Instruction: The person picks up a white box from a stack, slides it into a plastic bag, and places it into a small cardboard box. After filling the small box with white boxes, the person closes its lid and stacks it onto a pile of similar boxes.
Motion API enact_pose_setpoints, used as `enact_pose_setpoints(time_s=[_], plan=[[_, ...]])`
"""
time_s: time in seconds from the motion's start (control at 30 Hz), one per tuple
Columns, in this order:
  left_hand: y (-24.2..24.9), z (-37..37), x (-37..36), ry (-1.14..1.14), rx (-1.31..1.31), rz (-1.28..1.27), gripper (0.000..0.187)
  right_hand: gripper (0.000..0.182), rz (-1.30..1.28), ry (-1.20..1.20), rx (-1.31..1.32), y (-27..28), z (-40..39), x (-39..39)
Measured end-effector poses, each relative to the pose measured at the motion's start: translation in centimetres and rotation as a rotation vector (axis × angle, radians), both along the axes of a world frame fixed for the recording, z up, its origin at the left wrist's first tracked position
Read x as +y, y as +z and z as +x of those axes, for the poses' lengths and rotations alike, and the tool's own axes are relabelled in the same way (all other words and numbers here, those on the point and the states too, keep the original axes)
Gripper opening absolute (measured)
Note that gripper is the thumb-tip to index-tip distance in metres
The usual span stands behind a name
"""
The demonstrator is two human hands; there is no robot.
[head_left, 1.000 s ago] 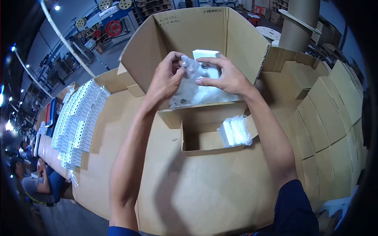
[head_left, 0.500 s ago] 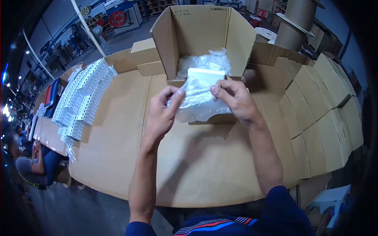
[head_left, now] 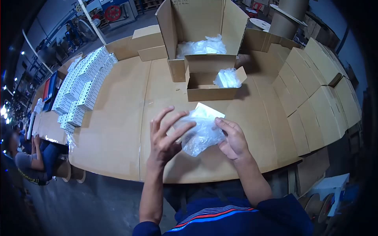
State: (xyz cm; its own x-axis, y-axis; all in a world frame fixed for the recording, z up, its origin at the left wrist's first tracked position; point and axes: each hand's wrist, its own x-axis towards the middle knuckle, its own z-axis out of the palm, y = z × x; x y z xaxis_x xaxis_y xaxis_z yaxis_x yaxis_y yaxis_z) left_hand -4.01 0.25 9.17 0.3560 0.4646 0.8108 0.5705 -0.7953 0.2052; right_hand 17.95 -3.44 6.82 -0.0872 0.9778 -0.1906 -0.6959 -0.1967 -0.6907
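A white flat item [head_left: 209, 110] sticks out of a crinkled clear plastic bag [head_left: 201, 135] above the table. My right hand [head_left: 233, 138] pinches the bag and item at their right edge. At the bag's left side my left hand [head_left: 167, 135] has its fingers spread, the fingertips near or against the plastic. Beyond them stands a small open cardboard box [head_left: 210, 94] with another bagged white item [head_left: 228, 78] in its right end. Behind it, a large open carton [head_left: 199, 21] contains more clear plastic-wrapped pieces [head_left: 204, 47].
Stacked small white boxes [head_left: 80, 84] fill the table's left side. Brown cardboard boxes [head_left: 311, 102] are stacked at the right. A seated person [head_left: 33, 159] is at far left. The cardboard-covered table [head_left: 114, 137] has its front edge close to my body.
Both hands have drawn back from the large carton with the bagged item, now tilted. My left hand's fingers have spread. The small box and its bagged item have come into clear view.
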Motion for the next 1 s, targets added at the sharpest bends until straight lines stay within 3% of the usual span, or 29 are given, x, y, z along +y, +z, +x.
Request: enact_pose_setpoints(time_s=[0.1, 0.2, 0.3, 0.37, 0.47, 0.6, 0.7, 0.73, 0.83, 1.0], plan=[[-0.6, 0.6, -0.9, -0.009, -0.024, 0.037, 0.025, 0.026, 0.042, 0.003, -0.121, -0.6, -0.2, -1.0], [-4.0, 1.6, -2.1, 0.074, -0.452, -0.323, 0.015, 0.041, 0.157, -0.017, -0.338, -1.0, 0.5, -1.7], [-3.6, 3.0, -3.9, 0.044, -0.856, -0.841, 0.009, 0.047, 0.368, -0.108, -0.592, -2.2, 1.2, -1.8], [-4.6, 3.1, -4.1, 0.025, -0.763, -0.762, 0.016, 0.045, 0.45, -0.164, -0.713, -1.0, 0.1, -2.4], [-5.3, 3.5, -4.7, 0.057, -0.683, -0.772, 0.023, 0.029, 0.365, -0.194, -0.654, -2.4, -0.7, -2.1], [-6.2, 2.8, -4.4, 0.031, -0.932, -0.946, 0.039, 0.02, 0.338, -0.207, -0.865, -1.7, -1.0, -2.4], [-5.3, 3.0, -3.5, 0.045, -0.977, -0.778, 0.036, 0.02, 0.321, -0.251, -0.83, -2.3, -1.3, -2.3], [-5.4, 3.1, -3.5, 0.108, -0.955, -0.67, 0.025, 0.02, 0.308, -0.274, -0.806, -2.5, -1.4, -2.3], [-3.4, 2.9, -4.4, 0.434, -0.464, -0.064, 0.027, 0.021, 0.28, -0.319, -0.972, -2.8, -1.3, -2.3], [-0.7, 4.2, -4.2, 0.257, -0.066, -0.132, 0.032, 0.02, 0.326, -0.372, -0.97, -3.1, -1.8, -1.9]])
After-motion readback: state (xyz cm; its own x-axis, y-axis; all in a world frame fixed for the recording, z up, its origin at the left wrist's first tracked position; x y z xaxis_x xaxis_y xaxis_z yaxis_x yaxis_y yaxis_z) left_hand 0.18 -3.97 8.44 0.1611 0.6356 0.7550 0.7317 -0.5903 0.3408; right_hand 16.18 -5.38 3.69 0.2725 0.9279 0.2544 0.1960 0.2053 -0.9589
